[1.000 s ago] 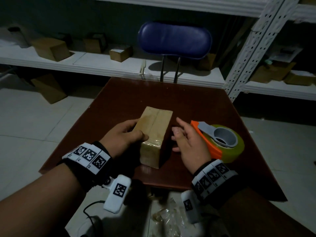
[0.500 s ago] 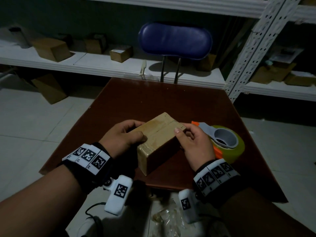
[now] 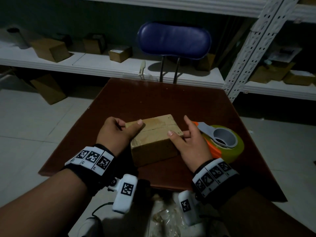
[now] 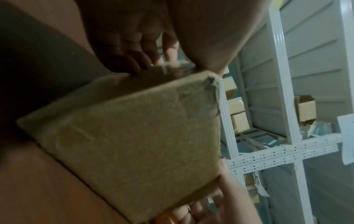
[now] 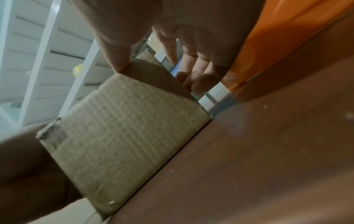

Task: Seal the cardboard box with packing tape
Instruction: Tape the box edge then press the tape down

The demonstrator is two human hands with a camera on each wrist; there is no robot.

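A small cardboard box (image 3: 154,137) lies flat on a dark brown table (image 3: 153,100), near the table's front edge and about midway between its left and right edges, its closed top flaps meeting in a seam that runs left to right. The left hand (image 3: 116,134) grips the box's left end, thumb (image 3: 135,127) laid across the top and the other fingers curled round the far side. The right hand (image 3: 191,142) is at the box's right end with its fingers straight and loosely spread; its thumb tip rests on the top near the front right corner, and it is not curled round the box. Just beside that hand, toward the table's right edge, sits a roll of yellowish packing tape (image 3: 232,149) in an orange and grey dispenser (image 3: 215,134). The head view alone shows the blue chair back (image 3: 174,41) beyond the table's far edge and white metal shelving (image 3: 85,62) carrying more boxes. The left wrist view shows what it cannot: a torn, crumpled box corner (image 4: 210,84) with a scrap of tape. The right wrist view shows the ribbed front face of the box standing on the table and the orange dispenser close behind the straight fingers (image 5: 199,75).
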